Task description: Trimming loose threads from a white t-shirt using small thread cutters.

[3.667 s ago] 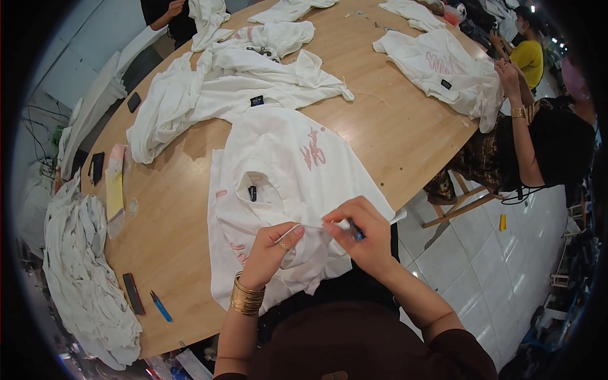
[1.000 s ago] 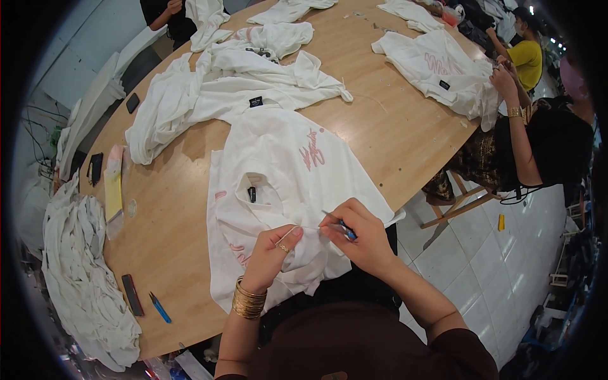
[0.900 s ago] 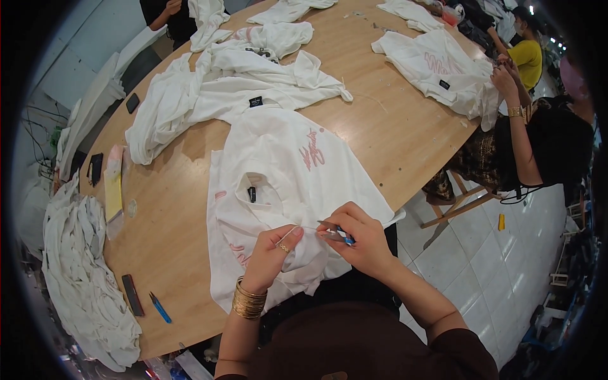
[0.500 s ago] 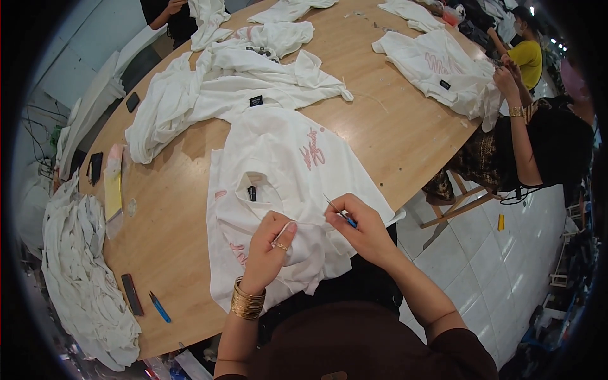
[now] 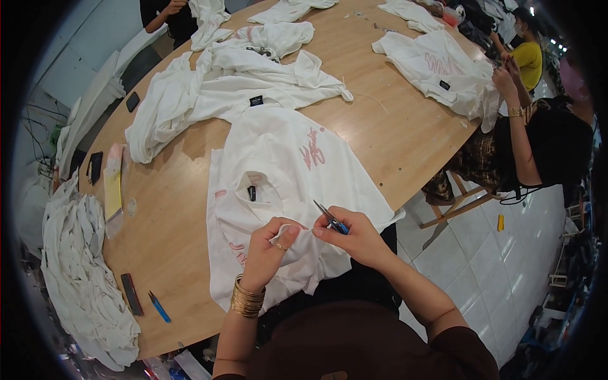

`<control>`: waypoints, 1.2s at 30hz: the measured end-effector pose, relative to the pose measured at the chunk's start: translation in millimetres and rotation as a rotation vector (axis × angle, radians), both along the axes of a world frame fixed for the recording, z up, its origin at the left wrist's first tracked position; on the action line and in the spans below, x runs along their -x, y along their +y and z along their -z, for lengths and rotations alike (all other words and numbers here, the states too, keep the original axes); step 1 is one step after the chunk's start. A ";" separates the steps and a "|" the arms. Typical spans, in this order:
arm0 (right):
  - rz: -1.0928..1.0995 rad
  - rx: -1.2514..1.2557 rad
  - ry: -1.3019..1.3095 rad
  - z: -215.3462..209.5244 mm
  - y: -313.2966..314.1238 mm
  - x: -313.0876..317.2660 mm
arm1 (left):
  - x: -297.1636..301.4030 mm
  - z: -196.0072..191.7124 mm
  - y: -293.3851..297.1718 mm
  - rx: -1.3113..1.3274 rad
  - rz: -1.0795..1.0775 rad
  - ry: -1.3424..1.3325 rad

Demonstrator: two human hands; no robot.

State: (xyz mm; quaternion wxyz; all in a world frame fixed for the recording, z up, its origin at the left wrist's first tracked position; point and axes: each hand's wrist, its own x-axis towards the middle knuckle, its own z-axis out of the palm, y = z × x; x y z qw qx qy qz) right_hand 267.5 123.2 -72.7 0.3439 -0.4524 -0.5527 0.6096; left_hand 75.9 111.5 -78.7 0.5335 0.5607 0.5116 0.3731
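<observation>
A white T-shirt (image 5: 329,171) with pink lettering lies in front of me, its neck opening and dark label showing. My left hand (image 5: 272,247), with a ring and gold bangles at the wrist, pinches a fold of the shirt's fabric. Close beside it, my right hand (image 5: 354,237) is closed around small blue-handled thread snips (image 5: 332,220), their pointed metal blades aimed up and to the left. The right thumb and fingertips also meet the cloth near the left hand. The shirt's lower part hangs bunched over the table edge toward my lap.
More white shirts (image 5: 221,82) lie beyond, and a heap (image 5: 82,278) sits at left. Another blue snips (image 5: 159,307), a dark case (image 5: 132,294) and a phone (image 5: 132,102) rest on the round wooden table (image 5: 171,221). A co-worker (image 5: 538,145) sits right, handling a white shirt (image 5: 437,69).
My right hand has shifted slightly left and down toward the left hand. The snips have turned so their blades show more. The left hand has barely moved.
</observation>
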 end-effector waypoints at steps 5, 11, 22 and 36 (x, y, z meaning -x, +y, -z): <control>0.073 -0.073 -0.114 -0.3 -1.8 0.9 | -1.8 -4.5 1.5 0.086 -0.034 0.012; 0.024 -0.015 -0.114 -11.8 0.9 0.3 | -5.1 -6.9 0.0 0.041 -0.073 0.094; 0.032 -0.390 -0.218 -4.4 -9.1 -0.6 | -4.4 -6.9 -1.1 -0.230 0.050 0.058; -0.037 -0.420 -0.187 1.9 -8.8 2.7 | -3.2 -2.2 -5.5 -0.143 0.023 0.019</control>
